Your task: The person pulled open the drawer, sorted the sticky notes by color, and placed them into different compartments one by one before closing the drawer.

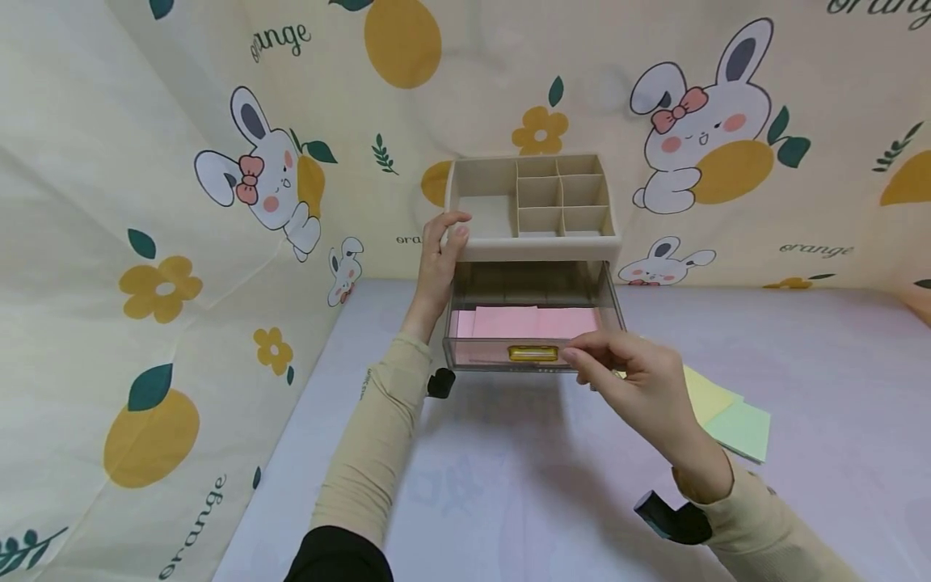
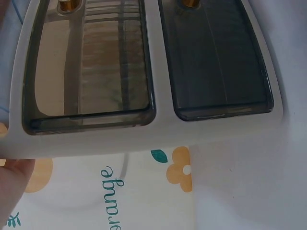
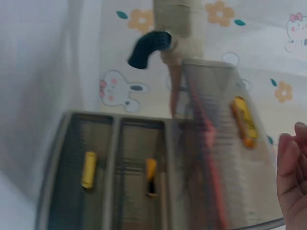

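Observation:
A white desktop drawer organizer [image 1: 538,248] stands against the backdrop, with divided compartments on top. Its clear drawer [image 1: 473,356] is pulled out and holds pink paper sheets [image 1: 505,322]. On the drawer's front is a gold handle [image 1: 533,353]. My left hand [image 1: 436,267] grips the organizer's upper left edge, fingers over the rim; only part of it shows in the left wrist view. My right hand [image 1: 640,388] is at the right end of the handle, fingers loosely bent. In the right wrist view, a gap separates its fingertips from the handle [image 3: 245,122].
Yellow paper [image 1: 705,394] and green paper [image 1: 743,430] lie on the pale table [image 1: 494,493], partly behind the right wrist. Two smoky-fronted drawers [image 2: 220,62] are closed in the left wrist view. A printed rabbit-and-orange backdrop [image 1: 480,81] rises behind and to the left.

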`<action>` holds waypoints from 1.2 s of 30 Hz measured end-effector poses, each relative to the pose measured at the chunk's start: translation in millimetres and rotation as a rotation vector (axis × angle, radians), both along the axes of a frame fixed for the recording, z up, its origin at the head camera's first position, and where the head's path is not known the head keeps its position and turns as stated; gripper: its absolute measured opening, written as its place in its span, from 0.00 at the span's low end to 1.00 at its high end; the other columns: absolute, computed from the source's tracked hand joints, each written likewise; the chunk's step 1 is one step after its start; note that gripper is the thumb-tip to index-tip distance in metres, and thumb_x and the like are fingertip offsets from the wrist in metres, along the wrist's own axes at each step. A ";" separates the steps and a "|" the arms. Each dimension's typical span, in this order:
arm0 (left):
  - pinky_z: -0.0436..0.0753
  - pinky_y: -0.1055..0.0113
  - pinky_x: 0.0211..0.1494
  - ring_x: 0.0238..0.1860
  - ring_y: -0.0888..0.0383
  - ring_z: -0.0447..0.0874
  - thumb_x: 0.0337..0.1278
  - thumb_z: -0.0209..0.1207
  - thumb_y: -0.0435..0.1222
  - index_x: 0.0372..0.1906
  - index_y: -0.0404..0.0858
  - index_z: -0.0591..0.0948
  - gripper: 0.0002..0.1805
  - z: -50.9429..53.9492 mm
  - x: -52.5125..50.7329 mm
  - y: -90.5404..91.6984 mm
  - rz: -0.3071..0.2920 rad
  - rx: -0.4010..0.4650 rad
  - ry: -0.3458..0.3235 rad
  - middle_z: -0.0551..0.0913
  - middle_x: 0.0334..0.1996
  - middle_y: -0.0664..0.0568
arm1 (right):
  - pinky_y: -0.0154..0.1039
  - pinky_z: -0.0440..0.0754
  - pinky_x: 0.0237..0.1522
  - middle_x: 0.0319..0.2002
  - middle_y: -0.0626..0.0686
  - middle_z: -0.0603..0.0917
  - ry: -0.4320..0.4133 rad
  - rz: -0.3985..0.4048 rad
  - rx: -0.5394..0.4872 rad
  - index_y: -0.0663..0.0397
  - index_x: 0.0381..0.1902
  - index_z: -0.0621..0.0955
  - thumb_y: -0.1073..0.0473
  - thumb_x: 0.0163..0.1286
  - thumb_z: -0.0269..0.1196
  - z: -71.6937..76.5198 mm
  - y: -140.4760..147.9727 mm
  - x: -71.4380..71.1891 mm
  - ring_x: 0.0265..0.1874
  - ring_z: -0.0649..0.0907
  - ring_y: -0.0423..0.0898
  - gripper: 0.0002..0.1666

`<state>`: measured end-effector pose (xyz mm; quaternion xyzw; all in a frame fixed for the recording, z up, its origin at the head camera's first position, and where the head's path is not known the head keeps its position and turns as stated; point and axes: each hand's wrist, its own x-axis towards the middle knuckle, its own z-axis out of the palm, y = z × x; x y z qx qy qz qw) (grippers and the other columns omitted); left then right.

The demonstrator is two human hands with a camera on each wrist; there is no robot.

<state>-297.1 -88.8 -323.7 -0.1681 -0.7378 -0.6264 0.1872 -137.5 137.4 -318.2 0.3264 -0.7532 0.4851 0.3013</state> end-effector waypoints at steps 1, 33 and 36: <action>0.54 0.54 0.70 0.65 0.56 0.58 0.62 0.44 0.46 0.55 0.40 0.72 0.21 0.1 -0.1 0.1 0.001 0.001 0.003 0.63 0.62 0.48 | 0.23 0.74 0.22 0.20 0.48 0.83 -0.010 -0.002 0.015 0.58 0.30 0.84 0.77 0.46 0.67 -3.7 -0.4 -0.4 0.19 0.78 0.30 0.14; 0.57 0.55 0.69 0.64 0.56 0.58 0.64 0.43 0.45 0.55 0.40 0.72 0.21 -1.3 -1.9 -4.5 -0.049 -0.026 -0.004 0.63 0.61 0.47 | 0.29 0.82 0.29 0.33 0.62 0.87 -0.336 -0.114 -0.100 0.64 0.38 0.84 0.67 0.59 0.63 -18.7 -17.3 -55.4 0.25 0.84 0.29 0.09; 0.58 0.54 0.68 0.64 0.57 0.58 0.63 0.43 0.46 0.56 0.41 0.72 0.21 0.1 -2.2 -5.7 -0.044 -0.037 -0.003 0.63 0.61 0.48 | 0.26 0.81 0.30 0.33 0.61 0.87 -0.338 -0.134 -0.085 0.63 0.39 0.84 0.65 0.60 0.63 -16.9 -19.4 -67.1 0.25 0.83 0.28 0.10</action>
